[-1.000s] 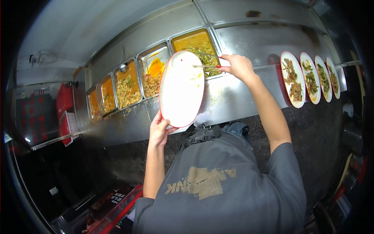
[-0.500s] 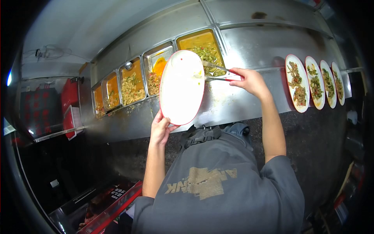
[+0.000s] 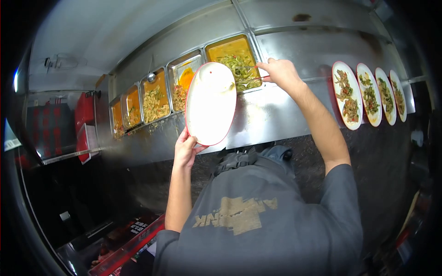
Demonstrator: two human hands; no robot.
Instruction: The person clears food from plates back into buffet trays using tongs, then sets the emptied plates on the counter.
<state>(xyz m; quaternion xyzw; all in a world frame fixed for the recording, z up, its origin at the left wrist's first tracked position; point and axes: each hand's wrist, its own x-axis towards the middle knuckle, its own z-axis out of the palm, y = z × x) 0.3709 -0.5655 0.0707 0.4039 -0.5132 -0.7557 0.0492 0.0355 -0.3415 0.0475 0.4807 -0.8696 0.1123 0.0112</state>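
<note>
Left hand (image 3: 186, 149) pinching the oval plate (image 3: 211, 106) — right hand (image 3: 283, 74) gripping tongs (image 3: 261, 77), green vegetables (image 3: 232, 60) just beyond — and below both grips, cracked shirt lettering (image 3: 269, 204), hard to read.

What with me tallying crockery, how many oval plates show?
5: one oval plate in the left hand, four food-bearing oval plates lined up on the steel counter at right.

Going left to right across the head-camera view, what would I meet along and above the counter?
Leftmost food pan, second food pan, third food pan, held oval plate, right hand, four plates of food.
</note>
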